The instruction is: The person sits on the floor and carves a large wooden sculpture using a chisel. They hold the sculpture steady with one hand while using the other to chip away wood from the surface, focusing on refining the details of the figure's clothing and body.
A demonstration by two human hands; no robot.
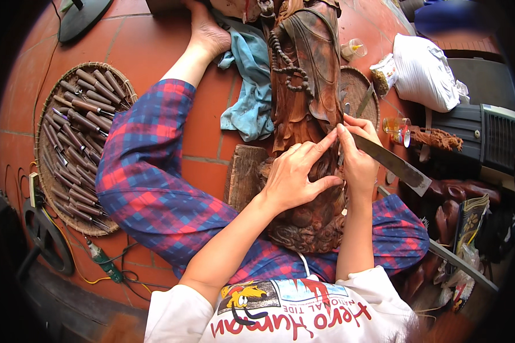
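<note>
A reddish-brown carved wooden statue (306,63), with draped robes and a string of carved beads, lies lengthwise before me, its near end at my lap. My left hand (294,174) rests on its lower carved part with the thumb and index finger stretched apart. The index fingertip meets the fingers of my right hand (360,157). That right hand is closed in a pinch around a flat, square-ended knife blade (397,166) at the statue's right side. The blade's far part slants down to the right; the gripped end is hidden by my fingers.
A woven tray (43,134) full of wooden-handled carving tools lies left, above a green power tool (104,262) with cords. A light-blue cloth (249,86) and a wooden block (243,177) sit beside the statue. Right are jars, a white bag (426,71) and a grey case (469,134).
</note>
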